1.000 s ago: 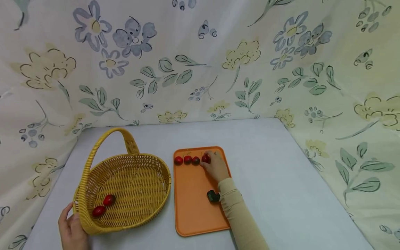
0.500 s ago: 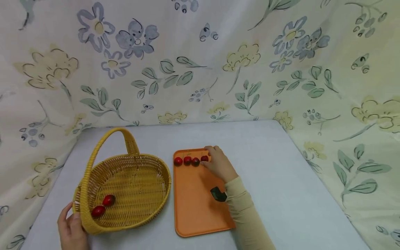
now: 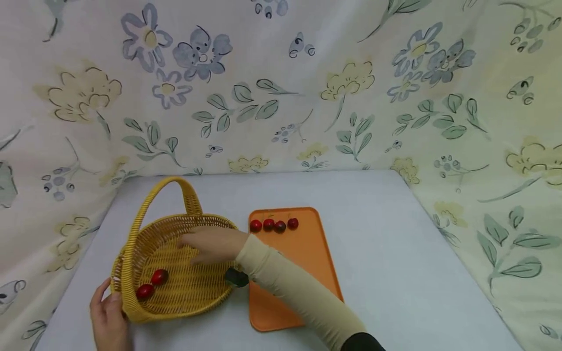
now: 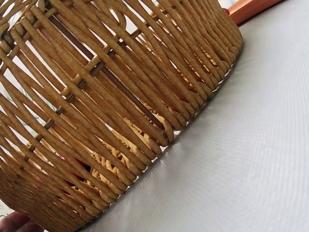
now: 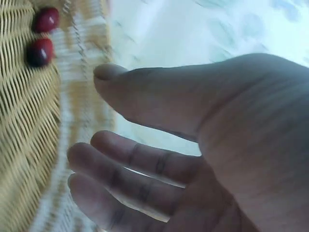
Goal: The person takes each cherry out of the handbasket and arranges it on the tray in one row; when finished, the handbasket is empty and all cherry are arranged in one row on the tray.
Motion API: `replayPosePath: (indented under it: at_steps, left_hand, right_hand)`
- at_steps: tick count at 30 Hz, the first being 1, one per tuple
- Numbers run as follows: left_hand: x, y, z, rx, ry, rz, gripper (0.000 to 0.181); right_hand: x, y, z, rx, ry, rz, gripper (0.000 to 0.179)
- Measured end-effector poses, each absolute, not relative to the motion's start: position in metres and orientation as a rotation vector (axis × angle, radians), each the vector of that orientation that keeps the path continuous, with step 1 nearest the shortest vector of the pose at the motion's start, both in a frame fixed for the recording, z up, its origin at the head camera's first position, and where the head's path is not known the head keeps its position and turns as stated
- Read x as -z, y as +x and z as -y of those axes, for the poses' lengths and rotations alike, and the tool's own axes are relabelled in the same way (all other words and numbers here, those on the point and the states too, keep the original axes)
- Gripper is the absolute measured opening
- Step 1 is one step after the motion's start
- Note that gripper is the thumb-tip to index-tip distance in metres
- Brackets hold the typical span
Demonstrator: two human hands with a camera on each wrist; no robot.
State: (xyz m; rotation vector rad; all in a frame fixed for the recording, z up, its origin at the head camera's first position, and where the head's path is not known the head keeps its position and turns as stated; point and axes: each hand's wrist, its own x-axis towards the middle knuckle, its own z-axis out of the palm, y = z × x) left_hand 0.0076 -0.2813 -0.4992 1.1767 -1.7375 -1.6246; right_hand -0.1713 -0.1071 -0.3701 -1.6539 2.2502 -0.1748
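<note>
My right hand [image 3: 215,243] is over the yellow wicker basket [image 3: 206,297], its fingers relaxed and spread. In the right wrist view the thumb [image 5: 154,94] stands apart from the fingers, with nothing between them. Two oval fruits [image 3: 159,277], red with dark patches, lie in the basket's near left part. At the basket's left side, by the foot of the handle [image 3: 128,273], my left hand [image 3: 110,317] grips the rim. Most of that hand is outside the left wrist view, where the basket's woven wall [image 4: 111,96] fills much of the picture.
An orange tray [image 3: 276,312] lies right of the basket, partly under my right forearm. Several dark red cherries [image 3: 279,226] with stems are lined up along its far end. A floral cloth [image 3: 281,97] hangs behind the white table [image 3: 395,273].
My right hand has let go of the rightmost cherry at the tray's far end and swung left over the basket. The left hand keeps its place on the basket.
</note>
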Motion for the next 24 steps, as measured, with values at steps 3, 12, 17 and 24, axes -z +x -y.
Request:
replayPosePath:
  at_steps: [3, 12, 17, 24]
  left_hand:
    - [0.498, 0.007, 0.281, 1.644, 1.215, 1.746, 0.043]
    - [0.495, 0.009, 0.279, 1.585, 1.24, 1.817, 0.044]
    - [0.493, 0.01, 0.278, 1.579, 1.235, 1.83, 0.044]
    - [0.493, 0.009, 0.277, 1.523, 1.245, 1.881, 0.044]
  right_hand:
    - [0.382, -0.165, 0.144, 0.072, -1.686, -2.179, 0.048]
    - [0.406, -0.143, 0.195, -0.195, -1.668, -2.178, 0.038]
    - [0.418, -0.137, 0.198, -0.212, -1.749, -2.196, 0.03]
    - [0.427, -0.136, 0.2, -0.204, -1.758, -2.229, 0.027]
